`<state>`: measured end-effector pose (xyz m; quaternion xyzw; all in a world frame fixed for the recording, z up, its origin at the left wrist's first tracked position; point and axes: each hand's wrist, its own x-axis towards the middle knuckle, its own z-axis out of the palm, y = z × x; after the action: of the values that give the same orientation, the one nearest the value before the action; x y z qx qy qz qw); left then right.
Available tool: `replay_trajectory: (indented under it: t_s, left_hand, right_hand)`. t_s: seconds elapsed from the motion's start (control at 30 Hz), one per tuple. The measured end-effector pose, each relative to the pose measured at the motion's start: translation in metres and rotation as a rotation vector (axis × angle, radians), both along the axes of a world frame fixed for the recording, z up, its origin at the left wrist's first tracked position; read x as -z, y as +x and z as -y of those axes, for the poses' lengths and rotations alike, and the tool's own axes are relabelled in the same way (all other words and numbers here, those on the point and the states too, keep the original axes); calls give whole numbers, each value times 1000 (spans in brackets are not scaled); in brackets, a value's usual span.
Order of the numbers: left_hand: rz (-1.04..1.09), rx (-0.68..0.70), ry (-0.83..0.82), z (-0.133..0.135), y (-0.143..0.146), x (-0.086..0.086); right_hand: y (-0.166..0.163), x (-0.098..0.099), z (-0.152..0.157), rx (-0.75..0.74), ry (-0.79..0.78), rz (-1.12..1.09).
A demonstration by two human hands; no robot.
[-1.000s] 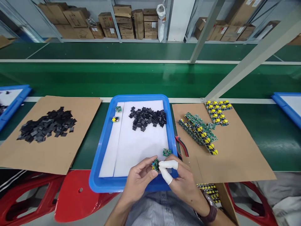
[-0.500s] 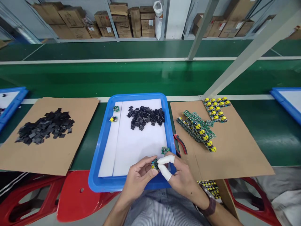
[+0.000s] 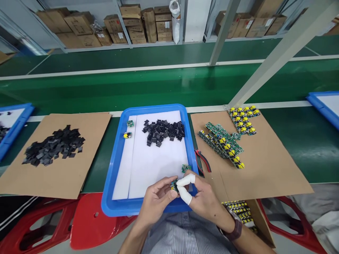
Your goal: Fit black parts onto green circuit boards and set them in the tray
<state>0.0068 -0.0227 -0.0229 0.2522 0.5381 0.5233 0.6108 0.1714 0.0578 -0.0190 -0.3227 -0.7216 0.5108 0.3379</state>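
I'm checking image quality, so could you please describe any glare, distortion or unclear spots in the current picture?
Head view: pale glare on the green table at right; head view: shelf posts at upper left lean, suggesting wide-angle stretch; head view: the board is partly hidden by fingers, its detail too small to read.

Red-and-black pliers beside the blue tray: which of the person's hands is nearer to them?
Right. The right hand is just on the near side of the pliers. The left hand is farther left, over the blue tray's near edge, holding a small circuit board.
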Motion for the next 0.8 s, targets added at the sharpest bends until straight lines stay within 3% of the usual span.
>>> replay_trajectory:
  t_s: [0.1,0.2,0.4,0.67,0.8]
  left_hand:
    - [6,9,-22,0,2,1]
    - [-15,5,-5,-1,3,2]
    - [-12,25,4,-2,2,1]
    - [-60,51,82,-6,1,3]
    - [-59,7,92,-4,4,4]
  right_hand:
    - [4,1,-3,-65,-54,-12]
    - [6,1,-6,-39,-129,-7]
    - [10,-5,-11,-139,-108,10]
    - [8,-5,-14,-138,-150,76]
    - [3,3,-14,-76,-290,-36]
